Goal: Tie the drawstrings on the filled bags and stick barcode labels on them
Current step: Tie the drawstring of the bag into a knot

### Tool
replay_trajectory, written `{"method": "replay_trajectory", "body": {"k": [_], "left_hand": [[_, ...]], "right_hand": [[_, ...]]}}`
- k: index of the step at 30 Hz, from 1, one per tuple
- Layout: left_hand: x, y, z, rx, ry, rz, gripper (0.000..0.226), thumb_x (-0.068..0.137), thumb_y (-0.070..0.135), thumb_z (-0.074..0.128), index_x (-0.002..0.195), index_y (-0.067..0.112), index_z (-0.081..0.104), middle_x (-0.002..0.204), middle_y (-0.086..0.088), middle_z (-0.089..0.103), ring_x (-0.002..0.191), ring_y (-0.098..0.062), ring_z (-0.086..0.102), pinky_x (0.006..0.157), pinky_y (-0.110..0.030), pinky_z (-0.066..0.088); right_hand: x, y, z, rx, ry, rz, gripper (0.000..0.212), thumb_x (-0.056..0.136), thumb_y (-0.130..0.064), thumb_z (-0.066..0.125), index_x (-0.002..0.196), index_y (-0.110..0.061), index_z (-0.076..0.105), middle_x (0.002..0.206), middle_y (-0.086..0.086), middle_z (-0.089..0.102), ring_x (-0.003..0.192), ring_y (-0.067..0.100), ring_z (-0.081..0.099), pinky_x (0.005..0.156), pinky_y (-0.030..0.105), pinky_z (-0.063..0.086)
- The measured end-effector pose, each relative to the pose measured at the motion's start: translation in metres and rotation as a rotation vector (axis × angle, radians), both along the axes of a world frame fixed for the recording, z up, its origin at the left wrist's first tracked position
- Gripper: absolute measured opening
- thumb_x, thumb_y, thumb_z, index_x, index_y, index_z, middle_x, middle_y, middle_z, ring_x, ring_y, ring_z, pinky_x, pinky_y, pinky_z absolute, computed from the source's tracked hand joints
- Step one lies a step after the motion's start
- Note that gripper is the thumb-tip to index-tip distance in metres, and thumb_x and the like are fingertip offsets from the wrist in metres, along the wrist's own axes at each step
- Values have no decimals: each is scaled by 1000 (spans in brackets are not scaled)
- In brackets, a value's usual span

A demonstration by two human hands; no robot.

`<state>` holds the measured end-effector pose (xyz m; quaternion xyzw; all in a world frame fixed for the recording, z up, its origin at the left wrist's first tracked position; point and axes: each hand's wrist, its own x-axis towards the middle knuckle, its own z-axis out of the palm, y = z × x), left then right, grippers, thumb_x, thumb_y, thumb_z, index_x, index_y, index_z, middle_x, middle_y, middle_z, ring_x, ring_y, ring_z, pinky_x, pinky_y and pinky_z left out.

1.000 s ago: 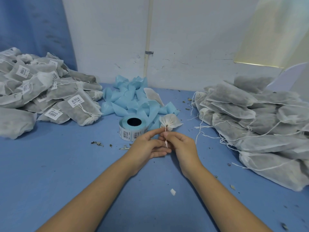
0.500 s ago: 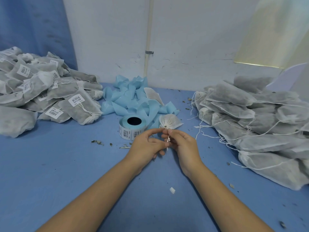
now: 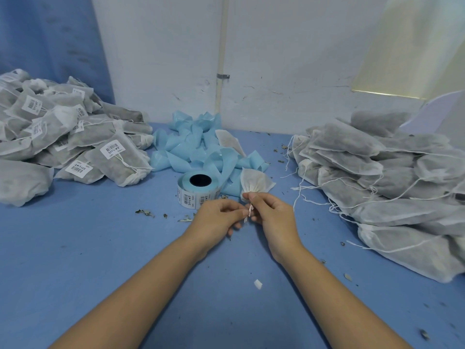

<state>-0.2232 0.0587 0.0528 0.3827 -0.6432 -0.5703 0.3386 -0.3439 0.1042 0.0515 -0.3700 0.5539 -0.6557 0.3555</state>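
A small white drawstring bag (image 3: 254, 182) sits on the blue table just past my hands, its gathered neck toward me. My right hand (image 3: 273, 215) pinches the neck and the twisted white drawstring (image 3: 249, 211) that hangs from it. My left hand (image 3: 219, 217) pinches the lower end of the same string, fingertips meeting the right hand's. A roll of barcode labels (image 3: 197, 191) on blue backing stands just left of the bag.
A heap of labelled, tied bags (image 3: 63, 142) lies at the left. Unlabelled filled bags (image 3: 382, 182) with loose strings are piled at the right. Crumpled blue backing strips (image 3: 201, 149) lie behind the roll. Dried leaf bits and a white scrap (image 3: 258, 284) dot the table.
Both hands have kept working the drawstring at the bag's neck; the string now looks twisted between the fingertips, and the left fingers have curled in closer.
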Motion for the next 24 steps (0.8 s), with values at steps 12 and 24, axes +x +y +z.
{"method": "replay_trajectory", "body": {"k": [12, 24], "left_hand": [[1, -3, 4, 120, 65, -14, 10, 94, 10, 55, 89, 3, 61, 76, -5, 69, 55, -8, 62, 46, -17, 44], [4, -6, 3, -13, -45, 26, 10, 95, 13, 55, 85, 11, 59, 67, -5, 64, 56, -11, 58, 47, -18, 45]], "right_hand": [[-2, 2, -1, -17, 5, 81, 16, 85, -3, 67, 89, -18, 72, 80, 10, 65, 66, 7, 60, 65, 13, 49], [-5, 0, 0, 35, 23, 136, 21, 87, 1, 59, 90, -13, 73, 77, 8, 61, 63, 6, 51, 61, 12, 44]]}}
